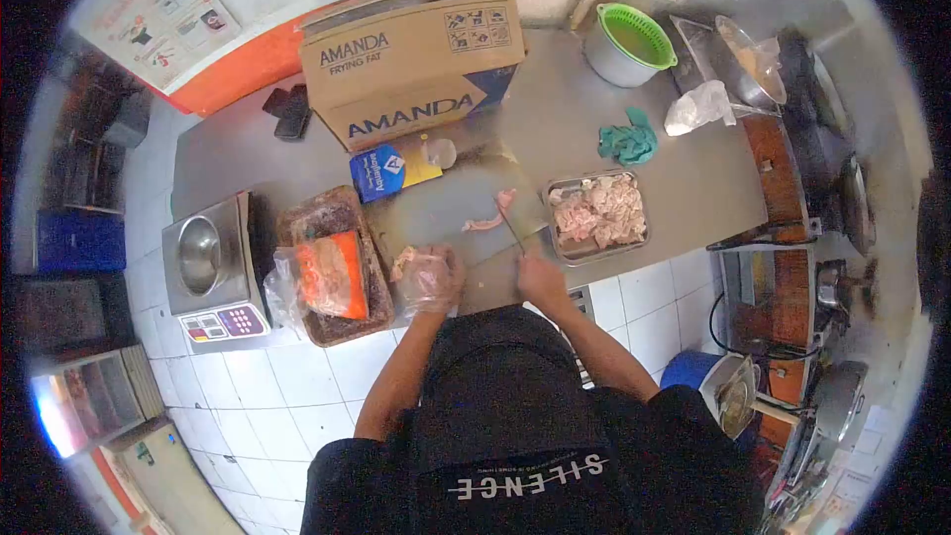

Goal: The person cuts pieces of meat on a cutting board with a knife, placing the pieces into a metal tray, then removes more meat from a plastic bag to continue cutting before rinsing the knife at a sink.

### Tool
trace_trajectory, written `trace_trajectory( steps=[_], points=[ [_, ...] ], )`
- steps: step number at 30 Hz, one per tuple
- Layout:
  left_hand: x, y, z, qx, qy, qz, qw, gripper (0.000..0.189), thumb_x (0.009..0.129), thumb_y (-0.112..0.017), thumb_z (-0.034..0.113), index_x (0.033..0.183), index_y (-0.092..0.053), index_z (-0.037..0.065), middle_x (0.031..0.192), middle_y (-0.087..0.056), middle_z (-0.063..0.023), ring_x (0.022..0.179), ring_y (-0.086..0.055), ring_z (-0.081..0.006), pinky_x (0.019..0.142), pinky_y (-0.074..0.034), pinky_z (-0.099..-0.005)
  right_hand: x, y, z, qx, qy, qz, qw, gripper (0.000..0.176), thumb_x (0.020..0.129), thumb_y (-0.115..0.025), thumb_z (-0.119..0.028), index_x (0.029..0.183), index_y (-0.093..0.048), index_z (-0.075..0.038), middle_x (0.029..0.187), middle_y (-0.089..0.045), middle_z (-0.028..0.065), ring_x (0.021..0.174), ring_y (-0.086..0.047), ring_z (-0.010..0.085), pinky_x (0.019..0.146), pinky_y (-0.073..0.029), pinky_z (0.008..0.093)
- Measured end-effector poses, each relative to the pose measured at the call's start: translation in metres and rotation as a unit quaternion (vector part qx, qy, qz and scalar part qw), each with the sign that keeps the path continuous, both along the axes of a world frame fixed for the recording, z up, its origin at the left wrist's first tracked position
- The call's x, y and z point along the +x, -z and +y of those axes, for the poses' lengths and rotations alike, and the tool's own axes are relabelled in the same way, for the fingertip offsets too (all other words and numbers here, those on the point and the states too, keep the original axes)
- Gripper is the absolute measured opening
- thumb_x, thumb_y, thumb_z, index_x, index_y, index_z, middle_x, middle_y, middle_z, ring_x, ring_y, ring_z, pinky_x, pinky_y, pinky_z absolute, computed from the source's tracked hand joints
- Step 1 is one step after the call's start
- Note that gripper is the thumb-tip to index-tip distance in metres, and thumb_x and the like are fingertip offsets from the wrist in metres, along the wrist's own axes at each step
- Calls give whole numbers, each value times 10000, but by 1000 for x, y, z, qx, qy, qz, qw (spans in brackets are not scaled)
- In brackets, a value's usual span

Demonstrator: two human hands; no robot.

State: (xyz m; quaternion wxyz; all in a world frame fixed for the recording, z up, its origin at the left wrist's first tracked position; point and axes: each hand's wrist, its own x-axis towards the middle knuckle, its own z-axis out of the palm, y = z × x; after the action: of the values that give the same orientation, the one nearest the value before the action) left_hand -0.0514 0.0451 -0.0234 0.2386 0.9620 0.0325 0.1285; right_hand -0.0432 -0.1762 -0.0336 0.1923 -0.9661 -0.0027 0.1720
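My left hand, in a clear plastic glove, is at the near left edge of the board, its fingers curled on a pale pink piece of meat that shows at its left side. My right hand grips a knife by the handle, its blade pointing away from me. The blade's tip end is by a curved strip of pink meat on the grey cutting board. A metal tray of chopped pale meat stands right of the board.
Left are a brown tray with an orange-and-clear bag and a scale with a metal bowl. Behind stand a carton and a blue-yellow box. A green cloth and a pot with green strainer are back right.
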Motion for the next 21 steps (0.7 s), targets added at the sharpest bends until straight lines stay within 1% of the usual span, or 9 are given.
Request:
trace_trajectory(
  steps=[2,5,6,8,11,14,17,20,21],
  points=[
    [6,3,-13,12,2,-21,1000,171,795,-644,189,842,-662,25,904,-660,-168,821,-626,-351,697,-497,-472,-6,10,3,12,-35,-11,999,360,974,-413,-312,974,-548,21,785,-643,280,705,-636,471,670,-506,562],
    [42,8,-25,-56,83,-110,989,200,784,-644,215,880,-666,41,966,-653,-201,835,-624,-361,714,-504,-469,-15,-13,24,-9,-32,5,999,363,979,-413,-310,957,-553,23,746,-638,276,681,-642,451,632,-513,547],
    [44,8,-26,-67,99,-25,993,185,786,-638,205,896,-666,59,951,-652,-197,847,-623,-369,736,-499,-478,-20,-15,26,-2,-50,-15,999,368,980,-410,-316,958,-552,24,745,-638,277,682,-645,447,626,-516,540],
    [54,4,-24,-84,131,139,978,171,790,-625,185,929,-666,93,923,-650,-191,871,-621,-386,779,-490,-496,-26,-19,27,13,-86,-62,994,380,982,-405,-327,960,-549,24,744,-637,279,683,-651,439,615,-524,528],
    [58,19,-18,-63,182,95,977,184,816,-621,219,922,-661,74,918,-642,-180,774,-621,-382,748,-512,-472,-28,-11,29,-14,-34,-2,999,393,986,-391,-335,966,-547,25,780,-645,278,714,-655,445,630,-532,516],
    [53,31,-27,-106,163,-1,981,167,810,-611,202,895,-659,67,867,-640,-162,777,-620,-385,751,-509,-473,-30,8,26,-8,-58,30,998,359,981,-384,-310,1012,-523,20,818,-651,272,762,-656,450,660,-533,511],
    [54,51,-24,-151,166,16,974,160,813,-607,194,905,-661,73,891,-641,-175,831,-618,-385,768,-507,-472,-12,-21,43,21,14,79,997,321,972,-376,-276,1052,-509,5,882,-655,268,808,-649,459,710,-521,532],
    [52,27,-19,-141,177,76,971,183,847,-609,187,988,-672,90,925,-654,-175,844,-621,-380,748,-511,-460,5,20,50,25,-45,-48,998,262,920,-455,-182,1050,-489,42,798,-658,258,685,-669,411,610,-538,535],
    [51,30,-19,-144,182,52,971,187,849,-608,200,988,-674,93,929,-658,-171,848,-624,-374,743,-512,-458,0,24,48,13,-49,-52,997,278,914,-457,-172,1070,-484,56,788,-659,252,685,-671,406,604,-542,526]
  ],
)
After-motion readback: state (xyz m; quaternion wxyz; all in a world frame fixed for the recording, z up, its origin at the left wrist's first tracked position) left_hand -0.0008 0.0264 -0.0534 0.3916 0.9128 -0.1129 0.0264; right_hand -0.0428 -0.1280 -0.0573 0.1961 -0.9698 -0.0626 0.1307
